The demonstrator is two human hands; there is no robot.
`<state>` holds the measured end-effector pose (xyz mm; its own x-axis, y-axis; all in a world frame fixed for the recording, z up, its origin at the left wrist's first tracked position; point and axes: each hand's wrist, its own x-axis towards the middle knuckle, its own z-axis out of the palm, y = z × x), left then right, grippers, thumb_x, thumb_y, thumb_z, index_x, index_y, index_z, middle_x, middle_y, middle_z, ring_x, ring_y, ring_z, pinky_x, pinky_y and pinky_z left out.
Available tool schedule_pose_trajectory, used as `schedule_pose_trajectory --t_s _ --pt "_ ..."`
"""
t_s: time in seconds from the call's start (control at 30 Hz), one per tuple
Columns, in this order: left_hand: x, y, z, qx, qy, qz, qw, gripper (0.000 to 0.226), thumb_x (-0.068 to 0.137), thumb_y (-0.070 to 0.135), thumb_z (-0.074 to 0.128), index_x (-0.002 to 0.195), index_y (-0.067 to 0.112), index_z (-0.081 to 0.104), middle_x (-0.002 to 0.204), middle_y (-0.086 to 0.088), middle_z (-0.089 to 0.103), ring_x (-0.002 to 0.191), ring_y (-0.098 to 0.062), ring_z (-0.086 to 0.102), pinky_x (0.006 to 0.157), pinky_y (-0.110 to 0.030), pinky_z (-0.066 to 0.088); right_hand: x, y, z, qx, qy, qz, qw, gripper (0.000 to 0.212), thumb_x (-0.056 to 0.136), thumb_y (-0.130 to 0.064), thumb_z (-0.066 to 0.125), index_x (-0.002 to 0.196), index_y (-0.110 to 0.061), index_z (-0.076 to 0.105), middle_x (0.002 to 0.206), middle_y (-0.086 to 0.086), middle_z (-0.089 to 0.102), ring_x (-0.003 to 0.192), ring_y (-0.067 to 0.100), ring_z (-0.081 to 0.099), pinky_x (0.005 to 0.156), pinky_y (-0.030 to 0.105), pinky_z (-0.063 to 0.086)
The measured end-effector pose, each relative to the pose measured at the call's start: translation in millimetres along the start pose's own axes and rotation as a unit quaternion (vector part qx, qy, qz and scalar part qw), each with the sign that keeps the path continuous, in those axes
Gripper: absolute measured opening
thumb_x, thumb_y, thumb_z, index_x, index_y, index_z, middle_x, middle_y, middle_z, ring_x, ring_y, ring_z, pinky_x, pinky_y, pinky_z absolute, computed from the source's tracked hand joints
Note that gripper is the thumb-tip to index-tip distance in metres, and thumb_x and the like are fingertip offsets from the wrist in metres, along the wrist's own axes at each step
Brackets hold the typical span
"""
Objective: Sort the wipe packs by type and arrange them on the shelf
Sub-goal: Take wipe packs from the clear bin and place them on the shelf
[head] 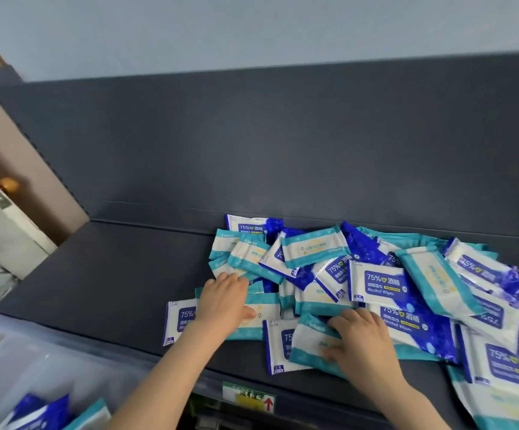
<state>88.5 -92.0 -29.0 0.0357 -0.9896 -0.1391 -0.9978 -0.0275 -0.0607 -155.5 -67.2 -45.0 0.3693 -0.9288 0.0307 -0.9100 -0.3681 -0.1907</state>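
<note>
A jumbled heap of wipe packs covers the right half of the dark grey shelf (103,283). Two kinds are mixed: dark blue and white alcohol wipe packs (382,285) and teal and white packs (314,246). My left hand (225,301) lies flat on a teal pack (261,318) at the heap's left edge, fingers spread, thumb on the pack's face. One blue pack (179,321) lies just left of that wrist. My right hand (362,339) rests on another teal pack (312,346) near the shelf's front edge, fingers bent over it.
The shelf's dark back panel (283,144) rises behind the heap. A clear plastic bin (19,377) at lower left holds more packs (40,411). A door with a brass knob (8,184) stands at far left. A label (248,397) sits on the shelf front.
</note>
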Motion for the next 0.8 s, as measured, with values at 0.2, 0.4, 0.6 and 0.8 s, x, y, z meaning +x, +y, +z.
schedule_pose_trajectory --t_s 0.2,0.4,0.6,0.8 --pt "-18 -2 -3 -0.028 0.093 -0.045 0.994 0.044 0.090 0.053 0.053 0.118 0.019 0.045 0.104 0.002 0.062 0.099 -0.017 0.057 0.076 -0.029 0.037 19 -31 0 0.015 -0.063 -0.116 0.991 0.049 0.080 -0.026 0.066 0.126 -0.028 0.050 0.127 -0.009 0.051 0.122 0.018 0.044 0.099 0.032 0.035" --pt "-37 -15 -10 -0.075 0.142 -0.107 0.981 0.043 0.094 0.053 0.046 0.119 0.019 0.039 0.104 0.005 0.064 0.089 -0.017 0.063 0.063 -0.026 0.035 25 -37 5 -0.038 -0.070 -0.134 0.988 0.057 0.087 -0.023 0.057 0.141 -0.028 0.037 0.136 -0.006 0.044 0.129 0.020 0.033 0.109 0.033 0.025" --pt "-48 -25 -10 -0.100 0.131 -0.144 0.976 0.035 0.096 0.051 0.042 0.108 0.019 0.033 0.084 0.009 0.056 0.065 -0.011 0.053 0.046 -0.023 0.033 27 -42 4 -0.026 -0.088 -0.093 0.991 0.037 0.087 -0.030 0.056 0.124 -0.025 0.050 0.120 -0.005 0.051 0.115 0.019 0.044 0.099 0.029 0.032" --pt "-55 -43 -6 -0.148 0.118 -0.192 0.963 0.032 0.097 0.049 0.042 0.097 0.022 0.024 0.077 0.010 0.050 0.060 -0.010 0.052 0.045 -0.023 0.035 36 -60 -16 0.043 -0.056 -0.041 0.997 0.037 0.093 -0.040 0.049 0.123 -0.021 0.039 0.106 0.001 0.062 0.099 0.023 0.058 0.073 0.032 0.042"
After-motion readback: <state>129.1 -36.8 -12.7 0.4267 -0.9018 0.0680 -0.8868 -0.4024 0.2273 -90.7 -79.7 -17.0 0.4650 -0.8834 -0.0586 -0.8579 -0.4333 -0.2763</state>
